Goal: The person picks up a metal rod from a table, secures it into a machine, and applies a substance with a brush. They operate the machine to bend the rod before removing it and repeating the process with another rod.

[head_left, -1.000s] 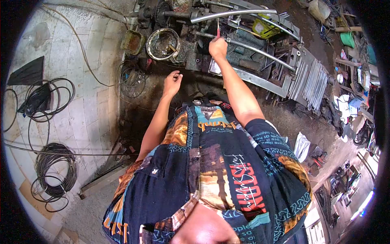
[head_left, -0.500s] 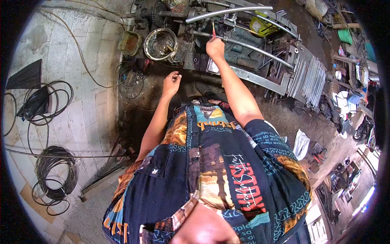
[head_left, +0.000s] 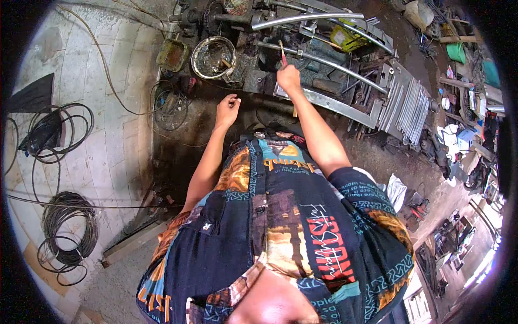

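My right hand [head_left: 289,78] is closed around the red handle of a small brush [head_left: 283,56], its bristle end pointing up toward the machinery. Just beyond the brush, a long metal rod [head_left: 337,66] runs across the greasy machine. My left hand [head_left: 227,112] hangs in the air, loosely curled, thumb apart, with nothing visible in it. Above that hand stands a round basin [head_left: 195,67] with dark, murky contents and a stick-like piece at its right side. A curved metal tube [head_left: 307,18] lies across the machine at the far side.
Several metal bars [head_left: 408,113] lie side by side at the right end of the machine. A rectangular container [head_left: 173,55] sits left of the basin. Coiled cable [head_left: 51,218] lies on the pale tiled floor. A yellow item [head_left: 345,38] rests behind the rods.
My right hand and the brush have drawn back slightly toward me, the brush now tilting more to the left. My left hand stays nearly still.
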`<state>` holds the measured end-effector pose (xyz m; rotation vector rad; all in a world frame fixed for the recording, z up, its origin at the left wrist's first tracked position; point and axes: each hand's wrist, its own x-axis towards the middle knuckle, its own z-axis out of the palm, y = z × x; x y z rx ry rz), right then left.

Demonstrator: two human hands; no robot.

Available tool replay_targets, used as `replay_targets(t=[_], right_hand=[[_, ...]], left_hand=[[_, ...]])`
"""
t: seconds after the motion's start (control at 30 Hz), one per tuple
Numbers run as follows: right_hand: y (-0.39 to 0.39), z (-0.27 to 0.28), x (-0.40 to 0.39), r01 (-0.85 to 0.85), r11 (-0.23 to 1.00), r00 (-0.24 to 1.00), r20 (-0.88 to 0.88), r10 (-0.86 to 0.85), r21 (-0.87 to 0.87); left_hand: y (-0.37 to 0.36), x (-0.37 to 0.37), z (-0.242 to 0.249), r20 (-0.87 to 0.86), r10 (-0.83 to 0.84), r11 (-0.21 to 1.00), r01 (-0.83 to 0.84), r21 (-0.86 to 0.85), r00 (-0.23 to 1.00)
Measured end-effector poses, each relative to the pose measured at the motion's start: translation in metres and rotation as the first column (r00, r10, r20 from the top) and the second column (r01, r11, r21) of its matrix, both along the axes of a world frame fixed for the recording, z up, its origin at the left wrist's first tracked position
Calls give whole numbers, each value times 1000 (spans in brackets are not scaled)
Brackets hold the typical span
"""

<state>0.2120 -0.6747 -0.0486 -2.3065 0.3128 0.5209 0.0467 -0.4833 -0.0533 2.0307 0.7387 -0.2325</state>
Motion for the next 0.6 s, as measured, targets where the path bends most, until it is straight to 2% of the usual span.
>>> replay_targets(t=[0.27,0.6], right_hand=[[-9,12,-6,26,1000,1000,-1,-26,3],[-5,3,2,-17,1000,1000,23,17,0]], left_hand=[[-4,9,-11,42,11,999,-9,-37,999],[-2,2,-7,54,10,1000,-10,-2,998]])
